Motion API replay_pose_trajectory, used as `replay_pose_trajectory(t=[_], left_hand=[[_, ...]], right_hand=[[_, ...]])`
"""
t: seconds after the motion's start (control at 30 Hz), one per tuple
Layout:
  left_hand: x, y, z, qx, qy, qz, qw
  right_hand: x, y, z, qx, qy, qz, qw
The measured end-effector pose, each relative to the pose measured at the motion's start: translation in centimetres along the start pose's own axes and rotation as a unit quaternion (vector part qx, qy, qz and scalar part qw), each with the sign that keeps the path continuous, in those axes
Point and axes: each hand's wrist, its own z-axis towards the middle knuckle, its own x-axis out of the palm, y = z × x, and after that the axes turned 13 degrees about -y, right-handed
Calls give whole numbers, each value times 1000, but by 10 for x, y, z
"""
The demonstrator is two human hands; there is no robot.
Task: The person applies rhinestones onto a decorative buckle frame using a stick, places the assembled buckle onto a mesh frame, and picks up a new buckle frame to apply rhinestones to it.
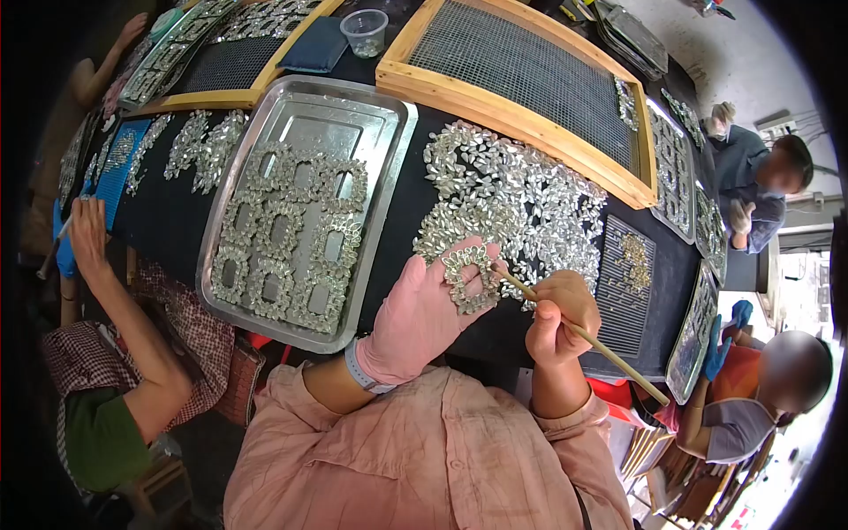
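My left hand (411,305), in a pink glove, supports an oval rhinestone frame (471,299) on its fingers, tilted toward me. A thin wooden stick (609,355) is gripped in my bare right hand (564,316), its tip at the frame's right edge. Behind both hands spreads a wide pile of clear, leaf-shaped rhinestones (503,199). To the left, a metal tray (309,106) carries several similar rhinestone frames (284,228) in rows. Right of the pile lies a dark ridged board (618,305) with small gold-coloured pieces (634,261) on it.
A wood-framed mesh screen (521,62) lies behind the pile. Further back are a clear plastic cup (365,35) and a dark blue pad (315,46). Co-workers sit close on both sides; one hand (87,231) reaches over a blue ridged board (119,181) at left.
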Motion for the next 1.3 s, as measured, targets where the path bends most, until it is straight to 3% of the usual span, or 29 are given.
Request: replay_pose_trajectory(t=[0.37, 1.3], left_hand=[[0, 2, 0, -1, -8, -19, 1000], [-2, 1, 1, -1, 2, -10, 1000]], right_hand=[[-2, 1, 3, -42, 30, -24, 998], [-4, 2, 0, -13, 14, 6, 1000]])
